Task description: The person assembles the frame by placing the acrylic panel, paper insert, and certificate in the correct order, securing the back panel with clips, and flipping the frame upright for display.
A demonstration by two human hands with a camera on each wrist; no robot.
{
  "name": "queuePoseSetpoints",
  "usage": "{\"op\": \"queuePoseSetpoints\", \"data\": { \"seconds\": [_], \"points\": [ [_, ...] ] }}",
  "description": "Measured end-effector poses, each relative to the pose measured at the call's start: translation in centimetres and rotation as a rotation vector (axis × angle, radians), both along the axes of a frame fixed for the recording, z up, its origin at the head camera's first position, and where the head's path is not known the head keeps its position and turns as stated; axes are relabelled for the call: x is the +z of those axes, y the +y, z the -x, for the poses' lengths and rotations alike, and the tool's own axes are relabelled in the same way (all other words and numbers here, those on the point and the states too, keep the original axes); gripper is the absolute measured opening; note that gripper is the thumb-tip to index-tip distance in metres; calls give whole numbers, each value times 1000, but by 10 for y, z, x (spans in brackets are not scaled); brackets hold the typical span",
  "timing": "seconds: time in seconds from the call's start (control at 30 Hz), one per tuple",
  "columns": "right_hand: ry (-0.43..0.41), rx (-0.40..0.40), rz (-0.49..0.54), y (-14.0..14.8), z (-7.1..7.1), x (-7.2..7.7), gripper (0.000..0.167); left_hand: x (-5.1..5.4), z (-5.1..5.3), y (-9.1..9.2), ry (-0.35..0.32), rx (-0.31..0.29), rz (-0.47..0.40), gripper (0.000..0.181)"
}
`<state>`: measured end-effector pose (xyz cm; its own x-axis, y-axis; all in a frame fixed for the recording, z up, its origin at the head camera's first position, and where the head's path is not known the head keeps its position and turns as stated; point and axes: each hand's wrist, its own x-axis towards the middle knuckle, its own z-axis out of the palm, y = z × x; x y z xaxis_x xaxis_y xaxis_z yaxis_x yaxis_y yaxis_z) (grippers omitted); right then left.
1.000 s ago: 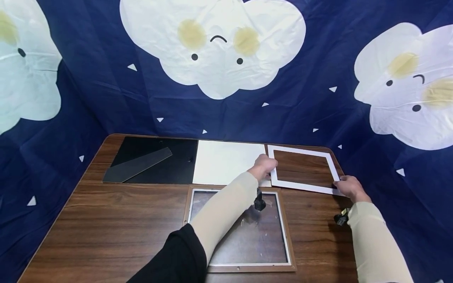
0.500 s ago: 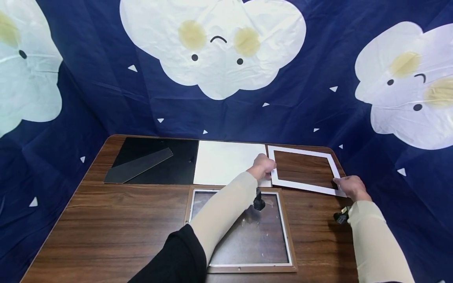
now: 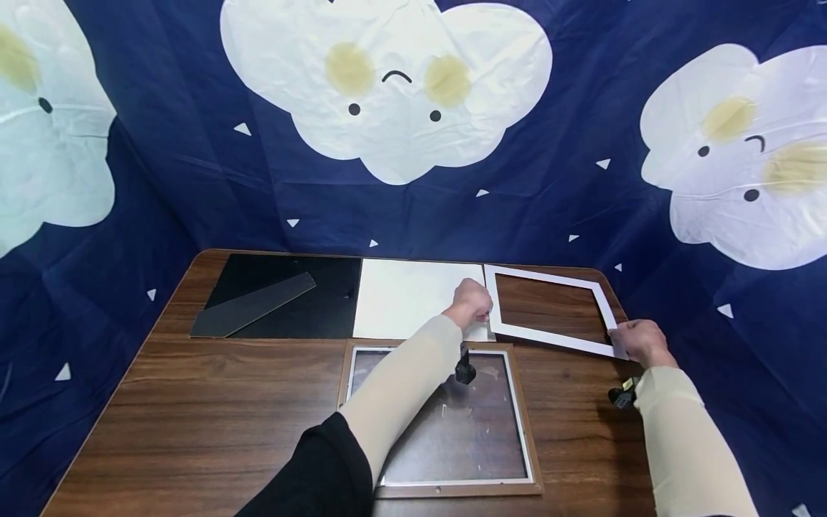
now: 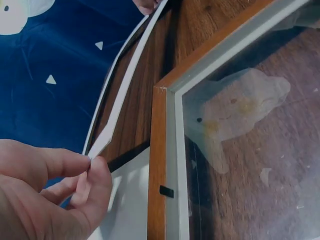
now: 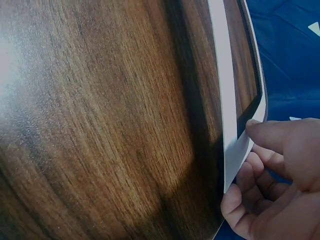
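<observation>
A white picture mat point(image 3: 549, 339) with a rectangular opening is held at the back right, its left end beside a white sheet point(image 3: 403, 298). My left hand point(image 3: 472, 300) pinches its left side; in the left wrist view, thumb and fingertip meet on the mat's point(image 4: 126, 82) near edge. At the other end my right hand point(image 3: 642, 341) grips the near right corner, thumb on top and fingers curled beneath, as the right wrist view shows. Below my left forearm lies a brown wooden picture frame point(image 3: 527, 431) with a white inner edge and a clear pane, partly hidden by the sleeve.
A black panel point(image 3: 323, 305) with a dark grey tapered strut point(image 3: 258, 304) across it lies at the back left. The wood-grain table point(image 3: 194, 416) meets a blue cloth backdrop point(image 3: 388, 208) printed with white clouds. A small black wrist device point(image 3: 623, 395) hangs under my right wrist.
My left hand has shifted slightly left, and the mat's left end has moved a little with it. My right hand keeps its grip with barely any movement.
</observation>
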<state>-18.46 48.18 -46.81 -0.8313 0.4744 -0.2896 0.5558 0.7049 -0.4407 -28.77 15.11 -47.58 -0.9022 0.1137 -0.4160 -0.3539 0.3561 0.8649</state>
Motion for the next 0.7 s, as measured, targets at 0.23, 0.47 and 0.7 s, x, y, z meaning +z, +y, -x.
{"op": "queuePoseSetpoints", "data": {
  "seconds": [0.23, 0.47, 0.7],
  "points": [
    [15, 0, 86, 0, -2, 3, 33, 5, -3, -7, 23, -14, -23, 36],
    [28, 28, 157, -2, -5, 11, 34, 11, -7, -18, 64, -29, -48, 47],
    [57, 38, 220, -6, -8, 17, 36, 17, -12, -28, 68, -41, -78, 48]
  ]
}}
